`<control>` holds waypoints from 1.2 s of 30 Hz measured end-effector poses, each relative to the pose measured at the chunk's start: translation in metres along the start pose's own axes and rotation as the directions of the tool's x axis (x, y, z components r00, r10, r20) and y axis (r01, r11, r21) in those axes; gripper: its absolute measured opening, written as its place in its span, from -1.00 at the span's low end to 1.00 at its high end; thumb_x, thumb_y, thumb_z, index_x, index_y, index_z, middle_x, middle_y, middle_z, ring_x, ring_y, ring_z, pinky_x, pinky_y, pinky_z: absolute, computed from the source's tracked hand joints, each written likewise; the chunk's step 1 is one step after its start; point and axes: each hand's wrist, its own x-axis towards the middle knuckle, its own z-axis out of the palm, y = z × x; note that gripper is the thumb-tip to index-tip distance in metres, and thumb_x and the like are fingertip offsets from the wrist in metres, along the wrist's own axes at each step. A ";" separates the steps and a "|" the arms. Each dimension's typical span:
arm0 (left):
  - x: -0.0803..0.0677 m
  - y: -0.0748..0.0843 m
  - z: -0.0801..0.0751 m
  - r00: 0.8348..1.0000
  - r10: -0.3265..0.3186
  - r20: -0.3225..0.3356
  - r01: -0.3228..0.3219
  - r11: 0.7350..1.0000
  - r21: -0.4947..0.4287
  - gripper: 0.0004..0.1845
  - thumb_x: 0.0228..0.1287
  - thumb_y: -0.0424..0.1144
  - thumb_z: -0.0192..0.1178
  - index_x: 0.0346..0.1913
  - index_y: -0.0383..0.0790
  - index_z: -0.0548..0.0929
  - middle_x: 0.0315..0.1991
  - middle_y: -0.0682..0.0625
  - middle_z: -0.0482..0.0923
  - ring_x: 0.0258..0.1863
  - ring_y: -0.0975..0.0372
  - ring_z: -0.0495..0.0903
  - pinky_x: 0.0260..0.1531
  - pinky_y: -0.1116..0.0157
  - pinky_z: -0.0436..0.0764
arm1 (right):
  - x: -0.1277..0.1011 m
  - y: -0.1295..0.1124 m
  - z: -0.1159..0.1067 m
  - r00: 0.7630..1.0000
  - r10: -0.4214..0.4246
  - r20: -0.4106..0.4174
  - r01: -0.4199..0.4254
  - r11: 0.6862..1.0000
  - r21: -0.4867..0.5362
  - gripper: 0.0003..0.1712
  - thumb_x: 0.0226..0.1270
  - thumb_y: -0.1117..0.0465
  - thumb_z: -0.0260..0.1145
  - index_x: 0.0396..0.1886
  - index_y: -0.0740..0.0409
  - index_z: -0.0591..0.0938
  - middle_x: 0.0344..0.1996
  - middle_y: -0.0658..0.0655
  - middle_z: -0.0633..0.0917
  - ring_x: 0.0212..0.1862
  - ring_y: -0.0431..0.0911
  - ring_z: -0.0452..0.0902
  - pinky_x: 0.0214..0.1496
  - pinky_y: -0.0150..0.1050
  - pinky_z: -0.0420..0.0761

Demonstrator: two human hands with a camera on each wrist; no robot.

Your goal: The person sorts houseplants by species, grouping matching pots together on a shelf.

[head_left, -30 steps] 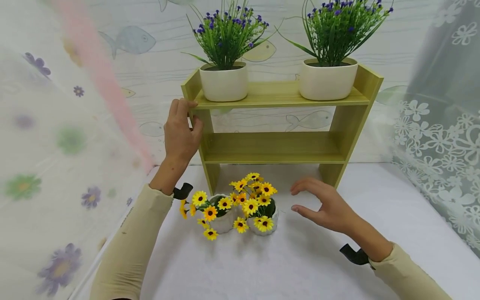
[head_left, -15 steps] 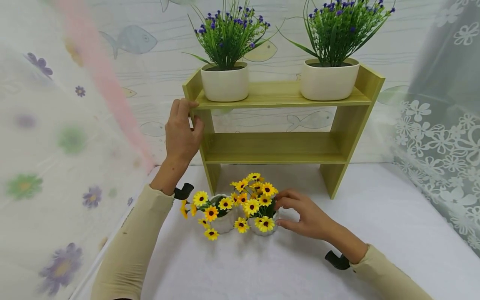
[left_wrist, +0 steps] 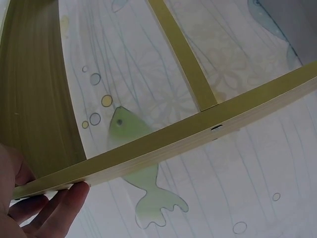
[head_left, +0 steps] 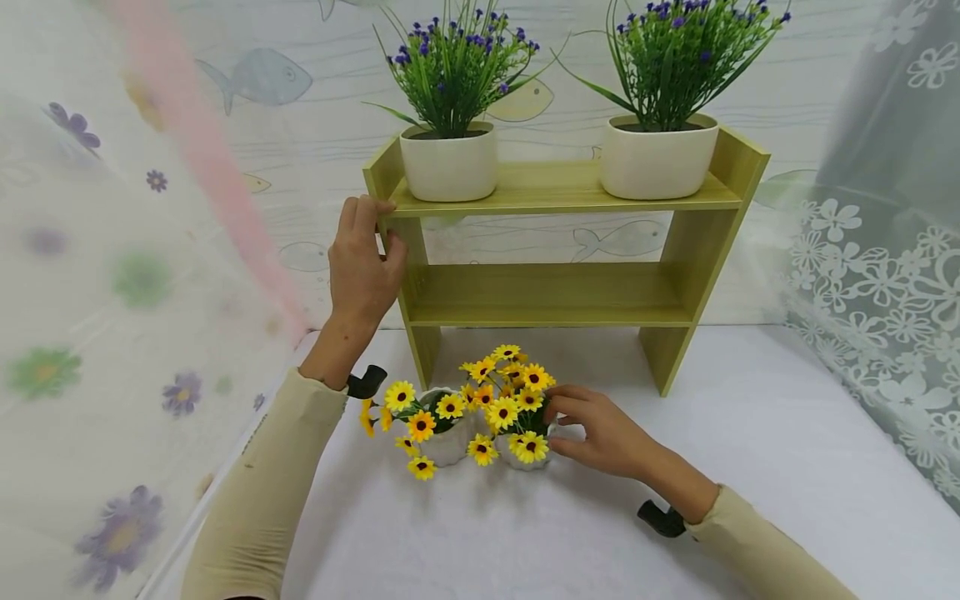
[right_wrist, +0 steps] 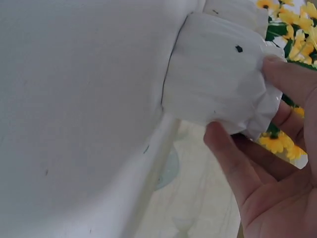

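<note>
We see the right hand [head_left: 603,433] at the right-hand pot of yellow flowers [head_left: 517,417], which stands on the white desk [head_left: 675,517] in front of the shelf unit [head_left: 555,292]. The right wrist view shows its fingers [right_wrist: 233,153] curled around the white pot wall, thumb on one side and fingertips on the other, so the pot is gripped. A second pot of yellow flowers [head_left: 427,425] stands just to its left, the two touching or nearly so.

The left hand [head_left: 360,267] holds the left upright of the shelf unit. Its fingers [left_wrist: 64,208] wrap over the front edge of the top board, with the thumb against the side panel.

Two white pots of purple flowers stand on the top board, one at the left [head_left: 448,162] and one at the right [head_left: 656,157]. The lower board carries nothing. Patterned curtains [head_left: 885,267] hang to either side.
</note>
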 end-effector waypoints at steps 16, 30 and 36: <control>0.000 0.000 -0.001 1.000 -0.002 0.001 0.002 1.000 -0.001 -0.73 0.44 -0.43 0.11 0.15 -0.31 0.55 0.03 -0.24 0.51 -0.17 -0.01 0.66 -0.39 0.18 0.65 | 0.001 -0.002 0.005 0.998 -0.025 -0.054 0.026 1.000 0.013 -0.70 0.19 0.39 0.52 -0.21 0.00 0.62 -0.15 -0.07 0.64 -0.04 -0.13 0.66 -0.05 -0.27 0.78; 0.000 0.000 0.000 1.000 -0.022 0.022 0.022 1.000 0.015 -0.75 0.48 -0.38 0.10 0.15 -0.24 0.55 0.04 -0.21 0.50 -0.14 -0.02 0.67 -0.37 0.14 0.68 | -0.004 -0.019 -0.037 0.997 -0.004 -0.080 0.005 1.000 0.012 -0.62 0.16 0.40 0.58 -0.11 -0.02 0.68 -0.17 -0.15 0.66 -0.04 -0.17 0.68 -0.03 -0.12 0.80; 0.000 0.000 -0.001 1.000 -0.023 0.021 0.023 1.000 0.013 -0.74 0.47 -0.39 0.10 0.16 -0.24 0.55 0.05 -0.20 0.50 -0.18 -0.02 0.66 -0.37 0.13 0.68 | -0.003 -0.027 -0.065 0.993 -0.053 -0.104 0.056 0.998 0.022 -0.63 0.18 0.36 0.61 -0.08 -0.03 0.71 -0.14 -0.14 0.71 -0.02 -0.16 0.69 0.04 -0.10 0.78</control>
